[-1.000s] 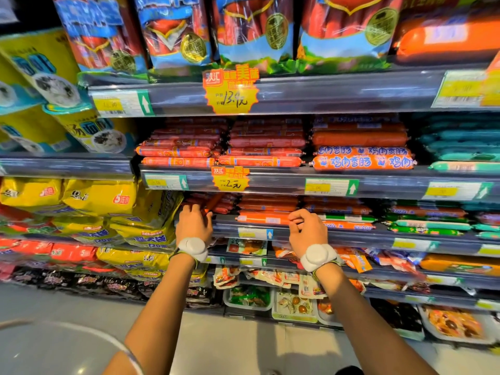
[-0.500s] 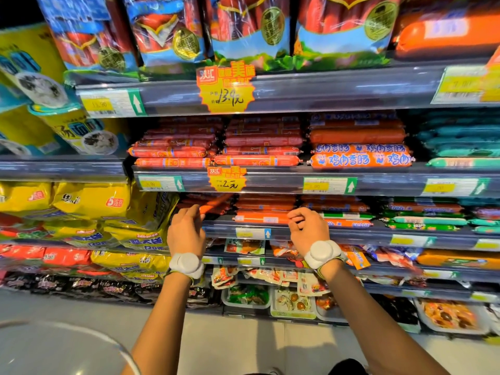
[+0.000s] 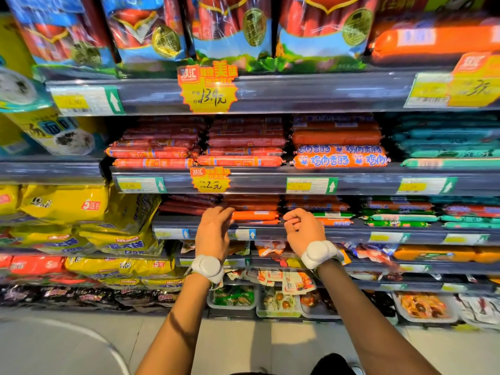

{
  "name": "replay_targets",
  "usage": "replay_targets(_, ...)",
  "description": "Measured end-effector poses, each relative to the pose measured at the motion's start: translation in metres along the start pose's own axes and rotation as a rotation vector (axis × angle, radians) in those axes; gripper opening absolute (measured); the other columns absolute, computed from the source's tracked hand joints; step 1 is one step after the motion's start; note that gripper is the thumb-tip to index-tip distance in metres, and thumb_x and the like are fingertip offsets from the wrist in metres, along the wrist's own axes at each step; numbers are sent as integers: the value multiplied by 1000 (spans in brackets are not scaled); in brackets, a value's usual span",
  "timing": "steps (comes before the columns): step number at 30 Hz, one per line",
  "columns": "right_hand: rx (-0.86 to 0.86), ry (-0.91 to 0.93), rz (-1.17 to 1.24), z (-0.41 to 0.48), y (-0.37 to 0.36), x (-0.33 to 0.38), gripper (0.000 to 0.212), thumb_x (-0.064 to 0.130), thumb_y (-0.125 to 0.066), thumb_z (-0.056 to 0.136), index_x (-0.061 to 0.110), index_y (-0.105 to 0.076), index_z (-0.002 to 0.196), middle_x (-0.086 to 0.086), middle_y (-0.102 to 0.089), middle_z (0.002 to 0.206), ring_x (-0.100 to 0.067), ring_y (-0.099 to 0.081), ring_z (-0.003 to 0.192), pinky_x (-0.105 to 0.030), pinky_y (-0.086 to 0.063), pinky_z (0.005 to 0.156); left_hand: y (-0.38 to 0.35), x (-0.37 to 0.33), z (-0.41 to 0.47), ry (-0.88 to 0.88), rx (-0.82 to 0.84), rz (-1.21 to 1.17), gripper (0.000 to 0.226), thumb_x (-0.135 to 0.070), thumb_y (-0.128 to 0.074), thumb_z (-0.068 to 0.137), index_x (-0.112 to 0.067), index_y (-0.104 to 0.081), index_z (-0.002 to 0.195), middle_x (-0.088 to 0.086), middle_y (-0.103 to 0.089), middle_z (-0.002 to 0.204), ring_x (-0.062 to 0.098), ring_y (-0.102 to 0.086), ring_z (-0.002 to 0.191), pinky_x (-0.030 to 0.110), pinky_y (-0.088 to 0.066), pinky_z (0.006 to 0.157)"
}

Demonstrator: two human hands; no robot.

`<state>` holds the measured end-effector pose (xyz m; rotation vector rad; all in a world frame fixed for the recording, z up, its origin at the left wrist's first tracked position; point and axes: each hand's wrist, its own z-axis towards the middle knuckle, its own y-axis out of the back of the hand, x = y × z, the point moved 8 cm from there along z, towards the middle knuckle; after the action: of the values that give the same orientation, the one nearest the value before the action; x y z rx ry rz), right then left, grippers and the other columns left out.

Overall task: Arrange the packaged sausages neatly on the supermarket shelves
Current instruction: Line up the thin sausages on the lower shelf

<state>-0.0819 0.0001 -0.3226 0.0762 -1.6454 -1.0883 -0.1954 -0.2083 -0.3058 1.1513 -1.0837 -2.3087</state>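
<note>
Both hands at the front lip of the third shelf (image 3: 338, 234) down, one at each end of an orange sausage (image 3: 254, 215) lying lengthwise at the shelf's front edge.

Left hand (image 3: 213, 231): palm down, fingers curved over the sausage's left end, touching it. Whether it actually grips the sausage cannot be told; the fingertips are hidden behind the pack.

Right hand (image 3: 304, 230): fingers curled in, narrow, knuckles forward, just at the sausage's right end. Contact looks likely, but a firm hold cannot be confirmed. White band (image 3: 319, 254) on the right wrist; matching band on the left wrist.

A second, thinner orange stick (image 3: 257, 222) lies just below the first, touching it. Behind both, dark red sausages (image 3: 251, 203) are stacked in rows. More dark red ones (image 3: 189, 204) sit left of the left hand, slightly tilted. To the right of the right hand: green-and-white sticks (image 3: 403, 218) and more orange ones, lying flat, ends facing out.

Shelf above: red sausage stacks (image 3: 151, 152) at left and centre, orange sticks with blue lettering (image 3: 339, 160) at right, teal sticks (image 3: 449, 147) farther right. Yellow price tag (image 3: 210, 182) hangs on that shelf's rail, above the hands.

Top shelf: upright bags of sausages (image 3: 232, 31). Yellow bags (image 3: 65, 204) fill the neighbouring bay at left.
</note>
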Motion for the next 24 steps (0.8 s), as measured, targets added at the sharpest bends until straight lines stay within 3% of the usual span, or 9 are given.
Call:
replay_targets(5, -7, -3, 3, -5, 5, -2, 16, 8, -56, 93, 15, -67, 103, -5, -66, 98, -2, -50, 62, -11, -33, 56, -12, 0, 4, 55, -6, -3, 26, -3, -58, 94, -9, -67, 117, 10, -57, 99, 30, -49, 104, 38, -44, 87)
replay_targets(8, -7, -11, 8, -7, 5, -3, 15, 9, -59, 92, 17, -67, 102, -5, -66, 99, -10, -55, 68, -24, -45, 65, -18, 4, 6, 100, 1, -3, 27, -5, -59, 93, -10, -69, 118, 12, -58, 101, 32, -49, 106, 40, -46, 91)
replay_targets(15, -19, -24, -4, -8, 23, -3, 12, 12, -63, 93, 19, -65, 102, -4, -64, 100, -18, -60, 78, -38, -56, 77, -19, 1, 6, 131, -48, 33, 25, -3, -63, 89, -9, -70, 112, 13, -59, 101, 33, -52, 105, 41, -50, 89)
replay_targets(17, -73, -51, -43, -5, 38, -7, 15, 11, -64, 91, 23, -65, 100, -8, -64, 105, -25, -64, 88, -43, -56, 80, -22, -1, 5, 136, -40, 70, 28, -3, -63, 88, -9, -68, 115, 12, -59, 103, 33, -52, 106, 45, -50, 90)
replay_targets(20, -60, -155, -191, 4, 56, -20, 34, 18, -68, 90, 9, -63, 121, -18, -59, 122, -39, -57, 114, -47, -50, 92, -24, -7, 3, 140, -35, 101, 30, -4, -64, 85, -7, -67, 115, 12, -59, 103, 34, -52, 105, 46, -49, 88)
replay_targets(24, -29, -147, -363, 12, 71, -22, 41, 35, -74, 84, 5, -67, 110, -19, -63, 112, -40, -56, 113, -45, -52, 87, -29, -23, 2, 118, -39, 97, 27, -10, -65, 87, -6, -67, 114, 13, -61, 102, 35, -54, 104, 46, -50, 86)
